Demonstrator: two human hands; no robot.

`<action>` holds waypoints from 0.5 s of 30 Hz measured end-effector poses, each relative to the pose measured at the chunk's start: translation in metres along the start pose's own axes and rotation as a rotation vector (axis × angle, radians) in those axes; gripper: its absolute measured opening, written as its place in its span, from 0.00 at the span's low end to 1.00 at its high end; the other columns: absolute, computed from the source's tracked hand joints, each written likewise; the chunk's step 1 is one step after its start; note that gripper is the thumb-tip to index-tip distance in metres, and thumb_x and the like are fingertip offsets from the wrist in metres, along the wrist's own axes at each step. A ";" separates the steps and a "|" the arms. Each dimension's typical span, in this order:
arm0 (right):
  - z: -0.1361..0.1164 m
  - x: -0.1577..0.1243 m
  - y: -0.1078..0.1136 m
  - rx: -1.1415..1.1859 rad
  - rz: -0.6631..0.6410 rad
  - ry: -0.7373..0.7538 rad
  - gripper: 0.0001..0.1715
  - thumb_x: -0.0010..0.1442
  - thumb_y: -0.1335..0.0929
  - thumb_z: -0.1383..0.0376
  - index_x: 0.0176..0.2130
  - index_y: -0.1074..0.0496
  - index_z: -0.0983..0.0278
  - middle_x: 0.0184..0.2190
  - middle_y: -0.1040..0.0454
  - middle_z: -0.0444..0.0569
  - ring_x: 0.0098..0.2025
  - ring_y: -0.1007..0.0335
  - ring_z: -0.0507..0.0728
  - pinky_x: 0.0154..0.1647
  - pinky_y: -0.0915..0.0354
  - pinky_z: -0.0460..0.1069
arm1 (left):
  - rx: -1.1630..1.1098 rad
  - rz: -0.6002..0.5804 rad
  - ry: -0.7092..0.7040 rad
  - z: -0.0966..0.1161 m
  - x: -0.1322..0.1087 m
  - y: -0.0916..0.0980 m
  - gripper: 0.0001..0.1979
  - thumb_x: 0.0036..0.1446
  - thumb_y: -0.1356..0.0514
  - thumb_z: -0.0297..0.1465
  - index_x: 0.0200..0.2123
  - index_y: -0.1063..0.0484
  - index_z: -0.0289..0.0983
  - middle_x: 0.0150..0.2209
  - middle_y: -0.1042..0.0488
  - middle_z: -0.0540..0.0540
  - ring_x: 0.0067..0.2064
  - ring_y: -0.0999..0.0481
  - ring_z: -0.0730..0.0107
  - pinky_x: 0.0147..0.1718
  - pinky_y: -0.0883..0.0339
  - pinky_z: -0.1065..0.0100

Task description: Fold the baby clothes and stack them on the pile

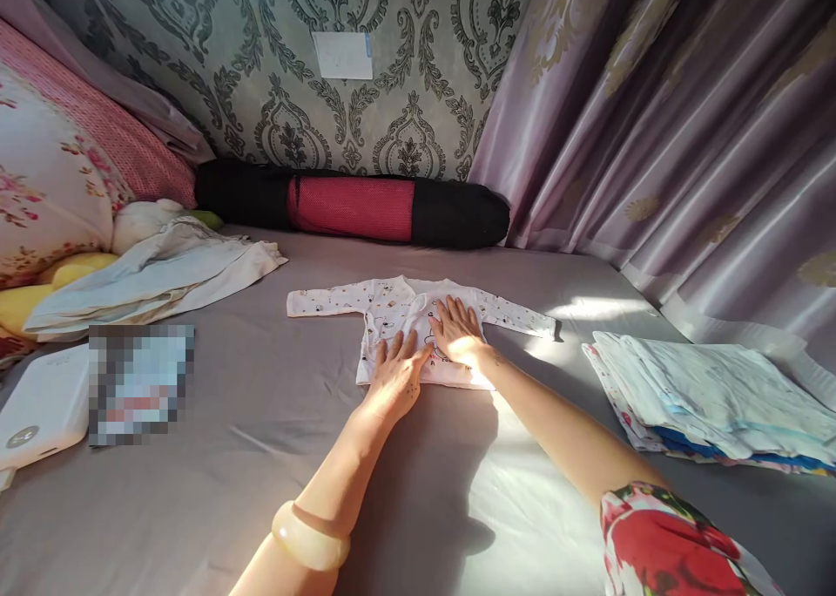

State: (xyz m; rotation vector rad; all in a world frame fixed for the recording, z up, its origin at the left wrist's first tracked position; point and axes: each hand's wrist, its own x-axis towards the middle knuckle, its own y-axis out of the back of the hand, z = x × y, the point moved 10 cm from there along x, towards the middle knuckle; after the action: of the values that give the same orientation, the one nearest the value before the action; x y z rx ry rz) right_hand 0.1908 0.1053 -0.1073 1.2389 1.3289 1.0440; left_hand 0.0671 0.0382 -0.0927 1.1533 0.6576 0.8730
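A small white baby shirt (385,304) with a tiny print lies spread flat on the grey bed sheet (261,457), sleeves stretched out to both sides. My left hand (396,371) rests flat on the shirt's lower left part, fingers stretched out. My right hand (457,328) lies flat on the shirt's middle right, fingers spread. Neither hand holds anything. A pale bangle (309,537) sits on my left forearm.
A stack of folded pale clothes (711,400) lies at the right. A crumpled light garment (157,274) and pillows (45,178) are at the left, with a white box (43,404). A black-and-red rolled bag (353,206) lies along the wall; curtains (685,117) hang at the right.
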 end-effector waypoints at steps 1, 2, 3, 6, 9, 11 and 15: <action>0.002 0.009 0.002 0.002 0.004 -0.021 0.37 0.72 0.52 0.52 0.72 0.54 0.67 0.73 0.61 0.55 0.74 0.68 0.64 0.71 0.64 0.63 | -0.002 -0.012 0.006 0.000 -0.001 0.001 0.31 0.63 0.53 0.21 0.66 0.39 0.47 0.71 0.46 0.44 0.71 0.50 0.49 0.66 0.53 0.40; 0.005 0.018 0.004 0.004 0.013 -0.042 0.37 0.72 0.52 0.52 0.72 0.54 0.66 0.73 0.61 0.55 0.74 0.68 0.65 0.71 0.64 0.63 | -0.004 -0.024 0.013 0.000 -0.001 0.002 0.31 0.62 0.53 0.21 0.66 0.39 0.48 0.71 0.47 0.44 0.72 0.51 0.49 0.66 0.54 0.39; 0.007 0.027 0.007 0.006 0.027 -0.061 0.37 0.72 0.53 0.52 0.72 0.54 0.67 0.73 0.60 0.56 0.74 0.67 0.65 0.71 0.64 0.63 | -0.006 -0.035 0.020 0.000 -0.002 0.003 0.31 0.62 0.53 0.21 0.67 0.39 0.48 0.71 0.47 0.44 0.72 0.51 0.48 0.66 0.54 0.39; 0.016 0.050 0.016 0.013 0.066 -0.118 0.36 0.72 0.52 0.54 0.71 0.52 0.68 0.72 0.56 0.58 0.73 0.65 0.66 0.71 0.63 0.64 | -0.015 -0.054 0.028 0.000 -0.002 0.005 0.32 0.62 0.53 0.21 0.66 0.38 0.49 0.71 0.48 0.45 0.72 0.51 0.47 0.66 0.54 0.39; 0.023 0.062 0.021 0.019 0.087 -0.153 0.35 0.72 0.52 0.55 0.71 0.50 0.67 0.72 0.54 0.59 0.73 0.63 0.66 0.70 0.63 0.65 | -0.021 -0.046 0.026 -0.001 -0.002 0.005 0.31 0.62 0.53 0.21 0.65 0.35 0.50 0.71 0.46 0.45 0.71 0.50 0.47 0.65 0.54 0.38; 0.024 0.063 0.023 0.030 0.101 -0.141 0.35 0.73 0.52 0.54 0.71 0.51 0.66 0.72 0.53 0.59 0.73 0.63 0.66 0.70 0.64 0.65 | -0.025 -0.016 0.007 -0.001 -0.002 0.007 0.29 0.64 0.53 0.23 0.63 0.34 0.50 0.70 0.44 0.45 0.71 0.47 0.47 0.65 0.53 0.38; 0.015 0.051 0.022 0.039 0.077 -0.048 0.36 0.73 0.52 0.54 0.72 0.53 0.67 0.73 0.59 0.57 0.74 0.67 0.64 0.71 0.67 0.63 | -0.068 0.091 0.003 -0.001 -0.005 0.015 0.23 0.69 0.54 0.33 0.65 0.36 0.46 0.68 0.38 0.43 0.69 0.43 0.48 0.65 0.52 0.40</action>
State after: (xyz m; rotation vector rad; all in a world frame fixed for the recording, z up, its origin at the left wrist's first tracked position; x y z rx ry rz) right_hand 0.2097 0.1578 -0.0934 1.3456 1.2786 1.0399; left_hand 0.0603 0.0368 -0.0786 1.1279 0.5769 0.9673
